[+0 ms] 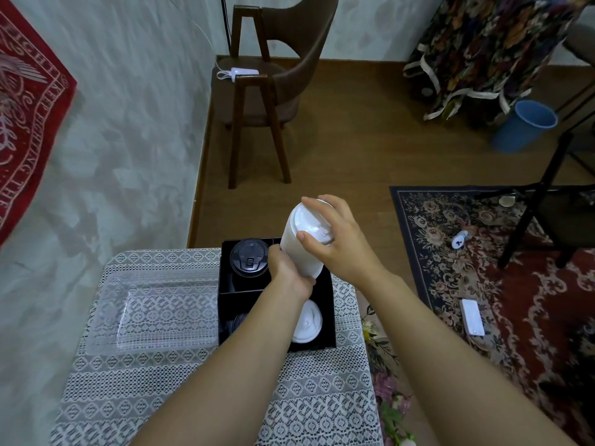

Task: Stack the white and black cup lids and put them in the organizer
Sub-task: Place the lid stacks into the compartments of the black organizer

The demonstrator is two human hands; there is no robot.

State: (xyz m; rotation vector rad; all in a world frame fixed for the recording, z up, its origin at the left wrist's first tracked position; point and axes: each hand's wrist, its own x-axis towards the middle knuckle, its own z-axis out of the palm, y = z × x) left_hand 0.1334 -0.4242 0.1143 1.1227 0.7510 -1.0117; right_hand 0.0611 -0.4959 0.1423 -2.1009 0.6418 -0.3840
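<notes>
Both hands hold a tall stack of white lids (304,241), tilted over the far right compartment of the black organizer (225,304). My left hand (288,268) grips the stack's lower end. My right hand (338,243) grips its top, fingers curled over the uppermost lid. A stack of black lids (249,257) stands in the far left compartment. More white lids (307,321) lie in the near right compartment. Dark lids (236,321) show dimly in the near left one, partly hidden by my left forearm.
A clear plastic tray (154,313) lies left of the organizer on the lace-covered table (161,397). A wall runs along the left. Beyond the table stand a brown chair (273,88) and a blue bucket (524,125). A patterned rug (502,284) lies to the right.
</notes>
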